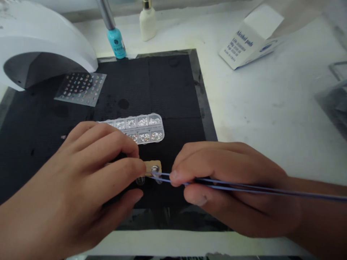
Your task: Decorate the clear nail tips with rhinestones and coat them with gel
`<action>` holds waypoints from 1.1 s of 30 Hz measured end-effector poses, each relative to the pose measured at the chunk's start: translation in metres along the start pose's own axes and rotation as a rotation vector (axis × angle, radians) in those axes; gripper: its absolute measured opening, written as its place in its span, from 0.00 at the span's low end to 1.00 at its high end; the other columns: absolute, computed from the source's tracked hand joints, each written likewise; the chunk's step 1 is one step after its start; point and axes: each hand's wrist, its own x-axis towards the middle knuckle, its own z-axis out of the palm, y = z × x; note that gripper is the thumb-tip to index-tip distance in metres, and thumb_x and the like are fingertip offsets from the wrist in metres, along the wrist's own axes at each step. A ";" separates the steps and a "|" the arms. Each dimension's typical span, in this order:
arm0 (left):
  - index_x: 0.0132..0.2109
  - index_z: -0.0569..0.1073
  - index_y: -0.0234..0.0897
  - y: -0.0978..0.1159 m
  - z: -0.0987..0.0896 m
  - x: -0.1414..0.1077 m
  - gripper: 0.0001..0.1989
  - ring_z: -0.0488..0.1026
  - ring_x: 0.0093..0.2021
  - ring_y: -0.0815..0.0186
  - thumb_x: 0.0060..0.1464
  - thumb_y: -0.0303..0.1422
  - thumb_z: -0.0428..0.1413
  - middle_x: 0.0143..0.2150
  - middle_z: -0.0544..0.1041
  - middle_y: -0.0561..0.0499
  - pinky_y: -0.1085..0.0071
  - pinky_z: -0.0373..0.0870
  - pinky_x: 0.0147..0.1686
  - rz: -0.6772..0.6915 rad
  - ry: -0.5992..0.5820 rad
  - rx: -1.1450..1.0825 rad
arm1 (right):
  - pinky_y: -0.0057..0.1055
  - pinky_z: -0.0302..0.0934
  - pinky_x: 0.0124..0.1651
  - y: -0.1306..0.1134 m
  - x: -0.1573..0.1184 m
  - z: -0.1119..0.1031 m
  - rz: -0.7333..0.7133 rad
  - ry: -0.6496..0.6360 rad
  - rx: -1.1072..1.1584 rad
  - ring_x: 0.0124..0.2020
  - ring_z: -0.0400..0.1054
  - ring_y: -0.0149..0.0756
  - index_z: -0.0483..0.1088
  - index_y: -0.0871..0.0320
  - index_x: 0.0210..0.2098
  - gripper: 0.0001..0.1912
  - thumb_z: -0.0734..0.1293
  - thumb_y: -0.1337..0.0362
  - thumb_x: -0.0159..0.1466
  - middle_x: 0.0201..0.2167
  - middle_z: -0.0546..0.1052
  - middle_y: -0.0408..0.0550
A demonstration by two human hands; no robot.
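Note:
My left hand (92,177) is closed at the fingertips over the left end of a small tan block (148,166), its thumb lower and apart from the index finger. A shiny round silver piece (155,168) sits on the block's right end, with small clear pieces below it. In my right hand (230,180) is a pair of slim blue-purple tweezers (298,195), pinched between thumb and fingers. Their tips point left and reach the block beside the silver piece; whether they grip anything is too small to tell. Just beyond the left hand lies a clear compartment case (142,129) of tiny rhinestones.
A black mat (173,86) covers part of the white table. At back left stand a white arched lamp (54,36) and a sticker sheet (81,88). Behind the mat are a turquoise bottle (116,43) and a cream bottle (148,23). An alcohol pads box (244,39) lies at back right.

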 end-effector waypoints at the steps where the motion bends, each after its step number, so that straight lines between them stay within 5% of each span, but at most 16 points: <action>1: 0.48 0.72 0.42 0.000 0.000 0.000 0.07 0.69 0.45 0.56 0.65 0.27 0.56 0.44 0.74 0.50 0.53 0.63 0.44 0.005 -0.003 0.001 | 0.20 0.71 0.44 0.000 0.000 0.000 -0.001 0.000 -0.003 0.36 0.73 0.25 0.73 0.67 0.40 0.05 0.67 0.70 0.71 0.34 0.78 0.47; 33: 0.47 0.69 0.43 -0.001 0.001 -0.002 0.06 0.70 0.43 0.54 0.64 0.37 0.55 0.42 0.75 0.50 0.51 0.62 0.43 -0.044 -0.023 0.142 | 0.19 0.71 0.44 -0.001 -0.001 -0.001 -0.011 0.001 -0.015 0.36 0.74 0.25 0.73 0.67 0.40 0.05 0.67 0.70 0.71 0.33 0.78 0.46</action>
